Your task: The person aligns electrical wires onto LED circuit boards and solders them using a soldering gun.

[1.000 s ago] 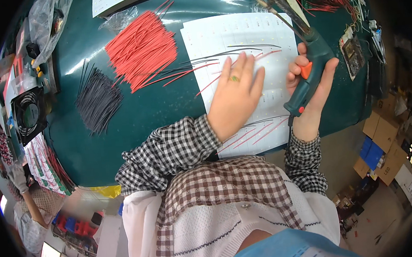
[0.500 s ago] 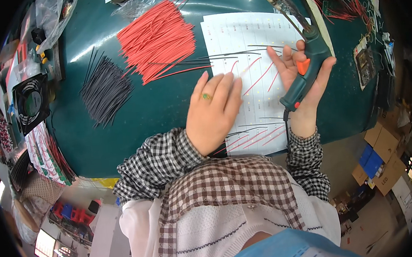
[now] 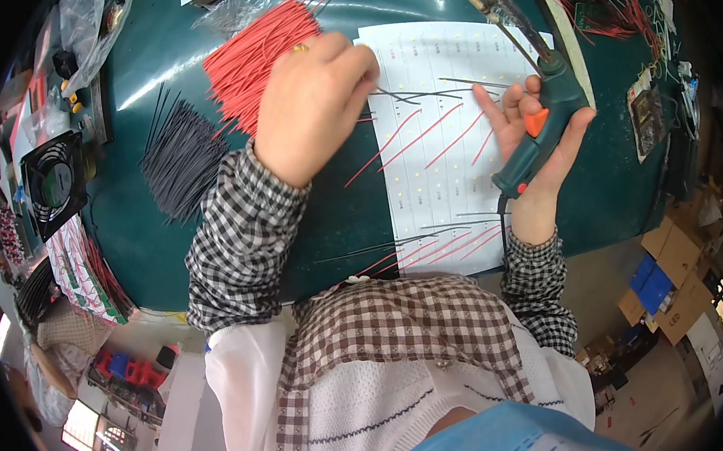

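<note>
My left hand [image 3: 315,107] is closed, fingertips pinched at the left edge of white sheet-like boards [image 3: 417,58]. A thin black wire [image 3: 396,96] comes out from its fingertips, partly hidden by the hand. My right hand [image 3: 541,150] holds a soldering gun [image 3: 551,116] with a dark green handle and orange trigger, its metal tip end pointing away to the far side. Several red wires [image 3: 422,137] lie slanted across the boards, with black wires [image 3: 453,95] near their far part. More red and black wires [image 3: 455,244] lie at the near end.
A thick pile of red wires [image 3: 241,62] lies left of the boards, partly behind my left hand. Beside it is a bundle of black wires [image 3: 182,158]. A black fan [image 3: 54,182] stands at the left table edge. Circuit boards with red wires [image 3: 593,0] lie far right.
My left hand has moved from the boards' middle up and left, closing into a pinch at the black wires. One more slanted red wire shows on the left. The soldering gun has barely moved.
</note>
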`<action>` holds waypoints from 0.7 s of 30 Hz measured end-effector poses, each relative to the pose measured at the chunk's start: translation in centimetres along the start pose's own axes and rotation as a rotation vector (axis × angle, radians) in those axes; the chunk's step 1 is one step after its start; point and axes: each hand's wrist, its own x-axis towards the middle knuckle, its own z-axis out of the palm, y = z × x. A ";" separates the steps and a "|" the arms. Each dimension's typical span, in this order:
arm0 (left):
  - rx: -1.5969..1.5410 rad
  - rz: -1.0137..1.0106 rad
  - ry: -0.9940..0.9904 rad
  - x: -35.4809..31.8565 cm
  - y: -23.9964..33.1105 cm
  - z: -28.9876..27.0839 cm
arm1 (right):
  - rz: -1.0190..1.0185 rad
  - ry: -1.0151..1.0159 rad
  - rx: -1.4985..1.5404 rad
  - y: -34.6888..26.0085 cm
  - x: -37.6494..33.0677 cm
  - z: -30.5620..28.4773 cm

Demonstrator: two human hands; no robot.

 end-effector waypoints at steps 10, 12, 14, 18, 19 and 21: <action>0.064 -0.117 -0.033 -3.7 1.0 -1.8 | -0.036 0.006 -0.058 0.4 0.0 0.1; 0.085 -0.127 -0.040 -3.7 0.9 -1.9 | -0.021 0.003 -0.057 0.4 -0.1 0.2; 0.097 -0.144 -0.062 -3.4 1.0 -2.1 | -0.018 0.024 -0.065 0.2 -0.2 0.3; 0.013 -0.204 -0.077 -3.4 2.0 -3.4 | 0.002 -0.031 -0.058 -0.8 -0.6 0.7; -0.076 -0.296 -0.115 -3.5 2.3 -3.8 | -0.002 -0.022 -0.045 -1.2 -0.8 0.8; -0.210 -0.336 -0.025 -3.7 2.6 -4.3 | -0.024 -0.026 -0.127 -2.1 -1.7 1.2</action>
